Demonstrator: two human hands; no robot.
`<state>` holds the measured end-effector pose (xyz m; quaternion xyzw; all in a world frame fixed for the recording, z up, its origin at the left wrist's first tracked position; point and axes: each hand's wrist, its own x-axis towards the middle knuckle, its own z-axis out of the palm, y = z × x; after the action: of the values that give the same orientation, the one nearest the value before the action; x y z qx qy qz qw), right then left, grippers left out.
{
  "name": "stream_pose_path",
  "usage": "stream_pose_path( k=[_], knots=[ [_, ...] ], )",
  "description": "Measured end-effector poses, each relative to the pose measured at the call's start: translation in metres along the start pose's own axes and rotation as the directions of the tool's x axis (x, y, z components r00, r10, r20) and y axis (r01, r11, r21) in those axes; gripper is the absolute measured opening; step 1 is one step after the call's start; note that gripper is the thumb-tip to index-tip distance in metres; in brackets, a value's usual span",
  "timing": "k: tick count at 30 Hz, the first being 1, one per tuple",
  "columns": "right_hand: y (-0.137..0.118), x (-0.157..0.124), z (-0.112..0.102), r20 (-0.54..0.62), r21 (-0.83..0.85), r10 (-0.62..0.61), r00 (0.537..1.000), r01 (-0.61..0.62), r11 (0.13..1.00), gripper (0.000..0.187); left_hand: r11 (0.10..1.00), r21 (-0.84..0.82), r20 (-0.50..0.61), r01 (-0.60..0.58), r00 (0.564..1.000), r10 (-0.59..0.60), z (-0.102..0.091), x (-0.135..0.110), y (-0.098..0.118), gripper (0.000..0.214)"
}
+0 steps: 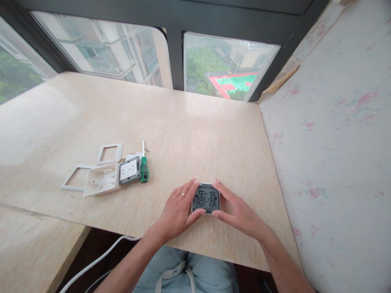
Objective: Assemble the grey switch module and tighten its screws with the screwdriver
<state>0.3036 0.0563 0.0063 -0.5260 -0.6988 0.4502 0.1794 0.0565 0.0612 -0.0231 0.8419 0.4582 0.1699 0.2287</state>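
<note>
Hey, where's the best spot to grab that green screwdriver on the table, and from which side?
Probably take the green screwdriver by its thick green handle, coming straight down from above. It lies flat on the marble table, handle toward you, thin shaft pointing toward the window. Its right side is open; the grey socket module sits close on its left, so pinch with care there.

High-rise home: marble windowsill (183,122), floral wallpaper (336,122).

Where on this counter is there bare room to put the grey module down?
Free: the marble counter between the window and both hands, and the strip toward the wallpapered wall. Crowded: the left, where frames, back box, socket and screwdriver cluster. Left hand and right hand grip the grey module.
</note>
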Motion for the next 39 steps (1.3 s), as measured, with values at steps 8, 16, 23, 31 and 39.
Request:
stream_pose_path(
  k=[8,16,23,31,39],
  knots=[
    [0.008,0.001,0.000,0.005,0.057,0.007,1.000,-0.007,0.998,0.080,0.999,-0.049,0.011,-0.004,1.000,0.004,-0.004,0.001,-0.001,0.074],
    [0.021,-0.005,0.014,-0.081,0.072,-0.078,0.994,0.084,0.994,0.077,0.996,-0.082,-0.039,-0.027,0.999,0.024,-0.001,-0.001,-0.003,0.073],
    [0.021,-0.012,0.017,-0.094,0.028,-0.121,0.988,0.124,0.992,0.075,0.993,-0.108,-0.038,-0.056,0.998,0.052,-0.004,-0.003,-0.005,0.075],
    [0.012,-0.041,0.025,-0.074,-0.114,-0.073,0.995,0.065,0.991,0.075,0.983,-0.033,-0.020,-0.180,0.984,0.180,-0.001,-0.018,-0.002,0.080],
    [0.007,-0.044,0.024,-0.061,-0.198,-0.084,0.995,0.070,0.978,0.075,0.982,0.014,0.002,-0.189,0.982,0.189,0.001,-0.025,-0.001,0.086]
  ],
)
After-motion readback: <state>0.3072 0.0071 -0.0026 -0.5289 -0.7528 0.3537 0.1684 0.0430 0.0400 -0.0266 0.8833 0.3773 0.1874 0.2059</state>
